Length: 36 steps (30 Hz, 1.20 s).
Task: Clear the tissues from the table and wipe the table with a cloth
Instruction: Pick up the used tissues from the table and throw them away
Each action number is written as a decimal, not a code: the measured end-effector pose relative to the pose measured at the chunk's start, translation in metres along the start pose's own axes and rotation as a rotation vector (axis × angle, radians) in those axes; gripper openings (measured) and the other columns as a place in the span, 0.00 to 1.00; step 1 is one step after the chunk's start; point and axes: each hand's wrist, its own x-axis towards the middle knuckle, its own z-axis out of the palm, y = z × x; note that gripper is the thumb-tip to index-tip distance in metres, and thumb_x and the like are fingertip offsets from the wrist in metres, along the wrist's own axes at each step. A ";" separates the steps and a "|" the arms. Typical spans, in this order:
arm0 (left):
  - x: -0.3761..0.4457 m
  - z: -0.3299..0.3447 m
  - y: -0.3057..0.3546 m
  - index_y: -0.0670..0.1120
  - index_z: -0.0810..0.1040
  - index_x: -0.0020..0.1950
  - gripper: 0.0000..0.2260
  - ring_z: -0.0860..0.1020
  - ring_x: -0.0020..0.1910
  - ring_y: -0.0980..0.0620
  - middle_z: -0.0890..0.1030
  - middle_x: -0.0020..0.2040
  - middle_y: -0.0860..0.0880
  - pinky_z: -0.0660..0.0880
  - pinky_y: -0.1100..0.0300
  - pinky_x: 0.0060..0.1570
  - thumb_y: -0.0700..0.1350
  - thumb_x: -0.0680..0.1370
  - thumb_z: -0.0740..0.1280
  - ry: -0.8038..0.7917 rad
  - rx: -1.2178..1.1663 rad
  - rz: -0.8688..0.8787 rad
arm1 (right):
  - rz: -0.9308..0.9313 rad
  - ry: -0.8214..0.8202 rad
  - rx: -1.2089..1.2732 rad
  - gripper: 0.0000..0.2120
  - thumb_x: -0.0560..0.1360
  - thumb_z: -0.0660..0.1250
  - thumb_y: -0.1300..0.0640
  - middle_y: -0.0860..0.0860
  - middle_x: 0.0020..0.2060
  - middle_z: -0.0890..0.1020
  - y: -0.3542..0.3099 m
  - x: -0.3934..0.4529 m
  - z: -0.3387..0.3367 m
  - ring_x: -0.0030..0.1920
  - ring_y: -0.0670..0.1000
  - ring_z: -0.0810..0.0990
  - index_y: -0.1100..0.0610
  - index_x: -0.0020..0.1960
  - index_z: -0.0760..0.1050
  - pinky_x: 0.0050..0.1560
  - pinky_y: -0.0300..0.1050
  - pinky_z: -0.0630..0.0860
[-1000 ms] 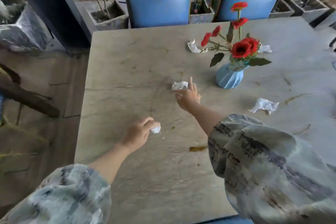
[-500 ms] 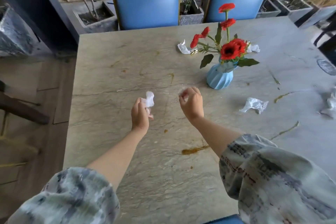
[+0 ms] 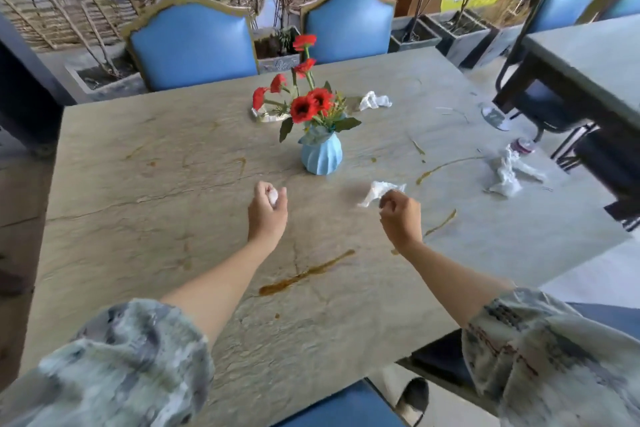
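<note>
The tissue-clearing step is in hand; wiping has not begun, and no cloth is in view.

The left hand [image 3: 267, 210] is raised over the middle of the surface [image 3: 138, 204], forearm extended forward, fingers clenched round a small wad of tissue [image 3: 273, 197] that shows white between the fingers and thumb. Behind it stands a blue vase [image 3: 321, 157] of red flowers, with one crumpled tissue [image 3: 268, 117] partly hidden behind the blooms at far left of the vase and another [image 3: 374, 101] lying behind it to the right.

The right hand [image 3: 400, 215] is held just right of centre, fingers curled, its fingertips at the near edge of a crumpled tissue [image 3: 381, 191]. Whether it pinches that tissue or is only about to cannot be told; the tissue appears to rest on the surface. Further right, near the edge, lies a larger twisted tissue [image 3: 509, 175].

Brown streaks [image 3: 304, 274] mark the surface between the forearms and elsewhere.

Judgement: the next move calls for securing the tissue at the right fingertips, then reaching for the three remaining pieces, taking care round the vase.
</note>
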 end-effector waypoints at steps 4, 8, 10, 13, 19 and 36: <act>-0.018 0.061 0.032 0.48 0.76 0.44 0.19 0.75 0.40 0.50 0.78 0.39 0.51 0.70 0.57 0.42 0.62 0.78 0.58 -0.066 0.175 0.002 | 0.065 -0.050 0.007 0.13 0.70 0.55 0.63 0.50 0.32 0.78 0.045 0.019 -0.052 0.34 0.52 0.73 0.53 0.37 0.77 0.36 0.44 0.65; -0.026 0.136 0.050 0.47 0.83 0.47 0.15 0.80 0.45 0.44 0.84 0.42 0.44 0.70 0.57 0.43 0.49 0.81 0.59 -0.038 0.195 0.035 | 0.048 -0.122 -0.043 0.07 0.73 0.64 0.51 0.49 0.33 0.79 0.102 0.048 -0.102 0.38 0.52 0.78 0.53 0.46 0.78 0.40 0.43 0.70; -0.025 0.176 0.055 0.44 0.80 0.57 0.12 0.79 0.52 0.41 0.83 0.50 0.41 0.71 0.56 0.48 0.41 0.80 0.59 0.000 0.187 0.055 | 0.015 -0.110 -0.141 0.11 0.73 0.69 0.50 0.47 0.30 0.76 0.133 0.070 -0.123 0.36 0.54 0.78 0.53 0.53 0.76 0.39 0.46 0.73; -0.018 0.232 0.054 0.43 0.76 0.64 0.19 0.73 0.58 0.40 0.76 0.56 0.38 0.68 0.53 0.58 0.31 0.75 0.57 0.030 0.240 0.087 | -0.013 -0.074 -0.218 0.13 0.76 0.65 0.59 0.53 0.39 0.80 0.176 0.108 -0.153 0.43 0.61 0.80 0.56 0.61 0.73 0.41 0.51 0.75; -0.007 0.294 0.038 0.43 0.75 0.65 0.18 0.66 0.67 0.35 0.70 0.67 0.39 0.60 0.41 0.66 0.35 0.75 0.64 0.094 0.501 0.102 | -0.116 0.036 -0.256 0.28 0.63 0.56 0.76 0.61 0.61 0.73 0.244 0.182 -0.185 0.61 0.64 0.70 0.62 0.61 0.73 0.62 0.58 0.69; -0.015 0.293 0.074 0.37 0.77 0.32 0.15 0.71 0.35 0.47 0.71 0.37 0.43 0.64 0.69 0.36 0.45 0.72 0.74 0.278 0.310 0.168 | -0.129 -0.035 -0.281 0.07 0.70 0.67 0.59 0.51 0.44 0.73 0.263 0.201 -0.179 0.39 0.53 0.72 0.59 0.37 0.70 0.32 0.42 0.64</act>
